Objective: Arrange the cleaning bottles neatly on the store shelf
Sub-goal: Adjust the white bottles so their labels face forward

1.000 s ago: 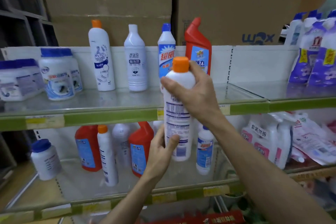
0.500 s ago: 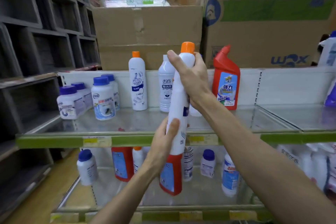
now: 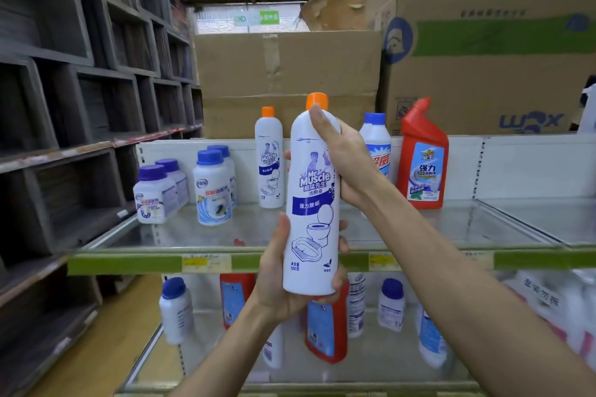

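Cleaning bottle (image 3: 311,203), white with an orange cap and a blue toilet-cleaner label, is held upright in front of the upper glass shelf (image 3: 419,229), its printed front turned toward the camera. The right hand (image 3: 343,158) is wrapped around the shoulder and upper body, the thumb laid up toward the cap and the fingers curled behind. The left hand (image 3: 283,274) is cupped around the lower body and base, with the thumb on the near left side and fingertips seen at the right edge. On the shelf behind are seen a matching orange-capped bottle (image 3: 269,158), a blue-capped bottle (image 3: 375,142), a red angled-neck bottle (image 3: 423,155) and blue-lidded jars (image 3: 211,187). Compared with half a second earlier, the front label is now shown where the side was presented, and the bottle is seen nearer and larger; both grips are unchanged.
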{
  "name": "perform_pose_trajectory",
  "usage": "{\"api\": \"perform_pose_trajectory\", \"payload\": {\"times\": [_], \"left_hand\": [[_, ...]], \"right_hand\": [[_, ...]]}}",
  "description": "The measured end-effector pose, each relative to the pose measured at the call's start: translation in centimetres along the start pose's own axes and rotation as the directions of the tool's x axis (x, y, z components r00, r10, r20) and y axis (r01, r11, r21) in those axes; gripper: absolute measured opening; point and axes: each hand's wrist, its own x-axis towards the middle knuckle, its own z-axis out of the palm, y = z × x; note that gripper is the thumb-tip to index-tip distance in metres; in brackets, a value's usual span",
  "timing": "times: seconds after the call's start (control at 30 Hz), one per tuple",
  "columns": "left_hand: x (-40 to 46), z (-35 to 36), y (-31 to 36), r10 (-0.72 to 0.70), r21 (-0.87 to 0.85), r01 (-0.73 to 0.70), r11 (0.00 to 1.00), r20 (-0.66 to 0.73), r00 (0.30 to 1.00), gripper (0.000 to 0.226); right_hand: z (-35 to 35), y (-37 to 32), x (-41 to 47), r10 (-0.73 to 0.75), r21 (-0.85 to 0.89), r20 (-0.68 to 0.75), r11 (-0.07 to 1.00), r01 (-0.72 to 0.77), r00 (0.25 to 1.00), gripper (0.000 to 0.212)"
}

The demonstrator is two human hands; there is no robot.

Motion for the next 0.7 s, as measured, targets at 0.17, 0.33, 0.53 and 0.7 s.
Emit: {"api": "perform_pose_trajectory", "payload": {"times": [0.17,0.33,0.53,0.7], "left_hand": [[-0.3,-1.2,1.9,-0.008,0.021,0.009,1.000,-0.056,0.998,0.084],[-0.2,-1.4,4.8,0.095,0.231,-0.008,0.973,-0.368,0.925,0.068],[-3.3,-3.6,5.7,0.282,0.511,0.068,0.857,-0.576,0.768,0.035],[-7.8,-5.4,5.9,0.353,0.503,0.030,0.864,-0.648,0.675,0.033]], "right_hand": [[-0.4,0.1,0.9,0.086,-0.164,0.011,0.983,-0.083,0.996,0.052],[-0.2,-0.7,3.0,0.079,-0.345,0.011,0.936,-0.070,0.997,0.044],[1.1,1.1,7.6,0.003,-0.323,-0.084,0.946,-0.031,0.996,0.045],[1.7,4.1,11.6,-0.076,-0.332,-0.077,0.942,0.046,0.994,0.042]]}}
